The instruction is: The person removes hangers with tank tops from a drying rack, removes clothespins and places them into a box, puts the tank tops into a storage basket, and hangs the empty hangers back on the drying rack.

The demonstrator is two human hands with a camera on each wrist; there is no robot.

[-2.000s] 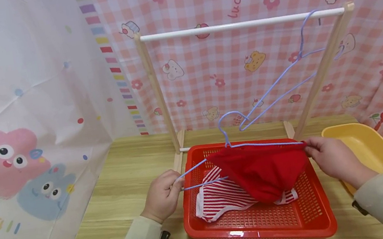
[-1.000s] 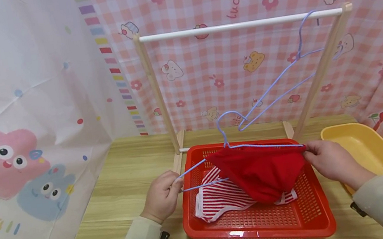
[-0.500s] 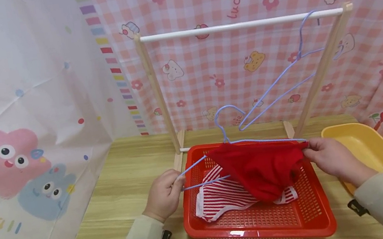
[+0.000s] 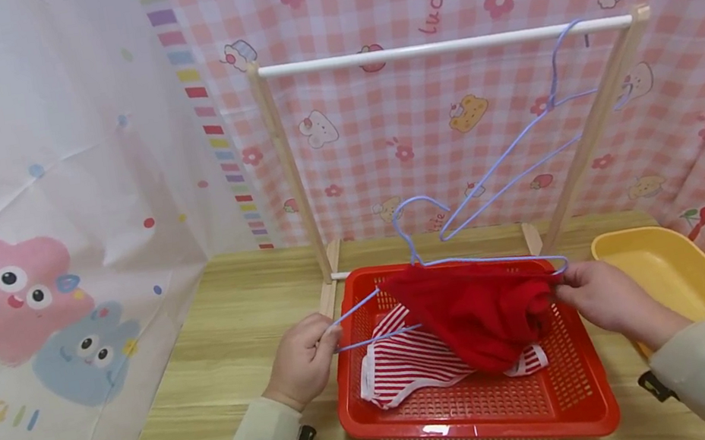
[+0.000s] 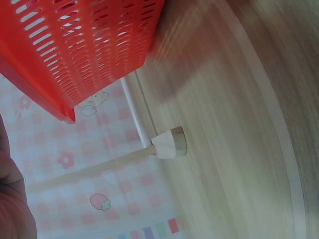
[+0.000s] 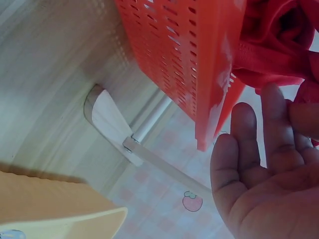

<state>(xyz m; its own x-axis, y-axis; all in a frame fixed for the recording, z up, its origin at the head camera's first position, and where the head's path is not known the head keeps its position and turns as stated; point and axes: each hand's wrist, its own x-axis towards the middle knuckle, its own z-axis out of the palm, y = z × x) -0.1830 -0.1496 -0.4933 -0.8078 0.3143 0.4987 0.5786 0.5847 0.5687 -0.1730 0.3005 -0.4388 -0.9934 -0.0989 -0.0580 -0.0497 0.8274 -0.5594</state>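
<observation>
My left hand [image 4: 301, 359] grips the left end of a light-blue hanger [image 4: 497, 257], whose hook points toward the back. Draped over the hanger's middle and right side is a red garment [image 4: 477, 308], its exact kind unclear. The hanger's rounded right end shows bare just above my right fingertips. With thumb and fingers, my right hand [image 4: 603, 296] pinches the garment's right edge; the right wrist view shows the red cloth [image 6: 269, 62] at those fingertips. Beneath lies a red-and-white striped garment [image 4: 410, 365] in the red basket [image 4: 483, 434].
Behind the basket stands a wooden rack with a white rod [image 4: 436, 47]. A second blue hanger [image 4: 502, 158] hangs at the rod's right end. A yellow tray [image 4: 693, 274] sits to the right on the wooden table [image 4: 214, 396]. Patterned curtains enclose the back and sides.
The garment's right edge has slipped off the hanger's right end and bunched slightly leftward with my right hand. The hanger has risen a little. My left hand has stayed almost in place.
</observation>
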